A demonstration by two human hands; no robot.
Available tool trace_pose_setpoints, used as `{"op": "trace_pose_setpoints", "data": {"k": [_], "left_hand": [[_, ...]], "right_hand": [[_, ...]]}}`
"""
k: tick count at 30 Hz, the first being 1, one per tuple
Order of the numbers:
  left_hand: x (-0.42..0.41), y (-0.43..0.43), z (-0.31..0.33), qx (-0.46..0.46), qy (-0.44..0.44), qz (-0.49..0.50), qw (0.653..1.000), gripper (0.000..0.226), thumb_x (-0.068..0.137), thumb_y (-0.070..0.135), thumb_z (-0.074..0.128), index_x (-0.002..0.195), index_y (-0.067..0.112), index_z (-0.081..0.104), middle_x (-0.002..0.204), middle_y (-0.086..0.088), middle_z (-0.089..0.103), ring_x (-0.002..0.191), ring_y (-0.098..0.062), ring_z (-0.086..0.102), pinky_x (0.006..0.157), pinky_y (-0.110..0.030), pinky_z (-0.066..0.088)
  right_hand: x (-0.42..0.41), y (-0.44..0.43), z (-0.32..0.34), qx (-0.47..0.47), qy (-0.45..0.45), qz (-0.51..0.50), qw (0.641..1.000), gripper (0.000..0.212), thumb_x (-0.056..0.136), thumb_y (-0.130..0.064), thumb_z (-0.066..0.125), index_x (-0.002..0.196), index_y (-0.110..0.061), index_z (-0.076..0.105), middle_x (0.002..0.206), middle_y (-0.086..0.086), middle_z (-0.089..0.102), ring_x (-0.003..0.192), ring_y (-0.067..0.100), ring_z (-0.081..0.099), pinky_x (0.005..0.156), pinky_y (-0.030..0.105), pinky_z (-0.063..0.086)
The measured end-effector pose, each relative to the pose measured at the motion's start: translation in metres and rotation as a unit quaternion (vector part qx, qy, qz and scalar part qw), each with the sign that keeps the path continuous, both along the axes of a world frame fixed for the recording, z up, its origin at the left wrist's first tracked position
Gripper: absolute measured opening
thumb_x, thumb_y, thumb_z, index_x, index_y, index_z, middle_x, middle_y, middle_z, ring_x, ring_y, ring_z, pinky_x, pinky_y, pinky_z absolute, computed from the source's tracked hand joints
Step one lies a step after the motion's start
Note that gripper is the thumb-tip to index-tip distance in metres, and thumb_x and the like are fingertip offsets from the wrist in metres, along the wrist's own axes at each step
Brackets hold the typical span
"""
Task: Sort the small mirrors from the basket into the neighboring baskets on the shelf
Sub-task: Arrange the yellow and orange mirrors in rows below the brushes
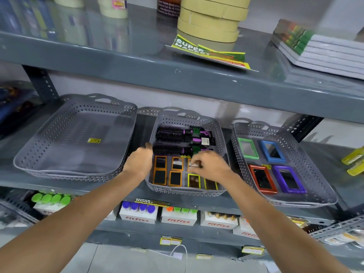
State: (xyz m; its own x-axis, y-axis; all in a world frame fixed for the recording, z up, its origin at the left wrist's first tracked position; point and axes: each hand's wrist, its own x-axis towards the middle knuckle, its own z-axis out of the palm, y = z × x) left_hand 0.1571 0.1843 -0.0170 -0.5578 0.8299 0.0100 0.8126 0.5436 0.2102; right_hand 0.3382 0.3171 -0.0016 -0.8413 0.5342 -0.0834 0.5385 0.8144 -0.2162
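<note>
On the middle shelf, the centre basket [221, 134] holds hairbrushes [173, 133] behind small mirrors [160, 172] — the right hand [208, 164] pinches one, the left hand [139, 160] grips the rim. Right basket [319, 174]: four larger framed mirrors [262, 181]. Left basket [39, 146] — only a yellow sticker [94, 140].

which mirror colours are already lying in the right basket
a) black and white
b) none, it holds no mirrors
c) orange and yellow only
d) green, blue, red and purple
d: the right basket holds four framed mirrors, a green mirror, a blue mirror, a red mirror and a purple mirror; the orange and yellow ones lie in the middle basket.
</note>
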Motion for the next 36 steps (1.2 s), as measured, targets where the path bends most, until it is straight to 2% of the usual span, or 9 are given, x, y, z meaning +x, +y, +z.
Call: {"op": "trace_pose_setpoints", "data": {"k": [3,6,9,12,18,23,29,33,36], "left_hand": [[0.0,0.001,0.001,-0.003,0.003,-0.001,1.0,0.038,0.085,-0.012,0.04,0.122,-0.003,0.041,0.102,-0.026,0.064,0.089,-0.041,0.065,0.069,-0.043,0.052],[0.0,0.001,0.0,-0.008,0.004,-0.003,1.0,0.04,0.086,-0.01,0.04,0.126,-0.004,0.039,0.105,-0.025,0.063,0.091,-0.041,0.064,0.071,-0.043,0.051],[-0.001,0.002,0.0,-0.009,0.004,-0.004,1.0,0.042,0.086,-0.01,0.041,0.128,-0.004,0.037,0.107,-0.025,0.062,0.093,-0.041,0.064,0.072,-0.044,0.051],[-0.002,0.002,-0.001,-0.011,0.006,-0.003,1.0,0.045,0.086,-0.01,0.04,0.13,-0.004,0.035,0.109,-0.026,0.061,0.095,-0.042,0.063,0.072,-0.045,0.051],[-0.002,0.001,-0.001,-0.008,0.006,-0.009,1.0,0.044,0.085,-0.011,0.039,0.128,-0.004,0.036,0.108,-0.025,0.062,0.094,-0.042,0.063,0.072,-0.044,0.051],[-0.002,0.001,-0.001,-0.01,0.01,-0.013,1.0,0.045,0.085,-0.013,0.039,0.129,-0.005,0.035,0.108,-0.026,0.062,0.094,-0.041,0.063,0.072,-0.043,0.05],[-0.002,0.001,-0.001,-0.001,0.012,-0.013,1.0,0.039,0.087,-0.011,0.038,0.126,-0.004,0.038,0.107,-0.026,0.062,0.093,-0.041,0.064,0.072,-0.043,0.05],[-0.005,0.002,-0.005,-0.003,0.017,-0.014,1.0,0.045,0.085,-0.013,0.039,0.129,-0.005,0.036,0.106,-0.025,0.063,0.092,-0.04,0.064,0.071,-0.043,0.051],[-0.005,0.002,-0.004,-0.007,0.009,-0.014,1.0,0.039,0.085,-0.011,0.04,0.124,-0.003,0.04,0.105,-0.024,0.063,0.09,-0.04,0.064,0.07,-0.043,0.051]], "right_hand": [[-0.025,-0.017,-0.006,-0.017,-0.035,0.041,0.998,0.028,0.083,-0.045,0.064,0.099,-0.022,0.069,0.097,-0.002,0.067,0.09,0.016,0.06,0.072,0.031,0.051],[-0.035,-0.025,-0.017,-0.004,-0.069,0.064,0.996,0.028,0.082,-0.043,0.067,0.101,-0.023,0.07,0.103,-0.001,0.069,0.096,0.019,0.061,0.079,0.033,0.048],[-0.032,-0.023,-0.021,-0.004,-0.068,0.061,0.996,0.021,0.081,-0.042,0.068,0.096,-0.028,0.072,0.093,-0.004,0.069,0.093,0.018,0.062,0.078,0.03,0.046],[-0.026,-0.018,-0.025,-0.01,-0.062,0.054,0.997,0.019,0.079,-0.042,0.069,0.094,-0.03,0.071,0.083,-0.012,0.058,0.095,0.016,0.06,0.08,0.03,0.039],[-0.026,-0.015,-0.024,-0.041,-0.019,0.015,0.999,0.03,0.083,-0.049,0.064,0.103,-0.028,0.069,0.098,-0.003,0.067,0.094,0.019,0.062,0.084,0.033,0.049],[-0.039,-0.01,-0.02,-0.014,-0.016,-0.024,0.999,0.031,0.092,-0.037,0.055,0.119,-0.024,0.063,0.12,0.002,0.061,0.11,0.024,0.058,0.091,0.037,0.047],[-0.046,-0.007,-0.028,-0.019,-0.044,-0.025,0.999,0.02,0.09,-0.031,0.059,0.107,-0.026,0.068,0.113,0.001,0.063,0.106,0.025,0.059,0.093,0.037,0.045],[-0.045,-0.006,-0.026,-0.016,-0.038,-0.016,0.999,0.022,0.09,-0.032,0.059,0.109,-0.024,0.067,0.116,0.001,0.063,0.108,0.024,0.058,0.091,0.035,0.044],[-0.035,-0.001,-0.018,-0.033,0.025,-0.035,0.999,0.022,0.089,-0.031,0.06,0.108,-0.024,0.068,0.115,0.0,0.064,0.104,0.021,0.061,0.089,0.035,0.051]]}}
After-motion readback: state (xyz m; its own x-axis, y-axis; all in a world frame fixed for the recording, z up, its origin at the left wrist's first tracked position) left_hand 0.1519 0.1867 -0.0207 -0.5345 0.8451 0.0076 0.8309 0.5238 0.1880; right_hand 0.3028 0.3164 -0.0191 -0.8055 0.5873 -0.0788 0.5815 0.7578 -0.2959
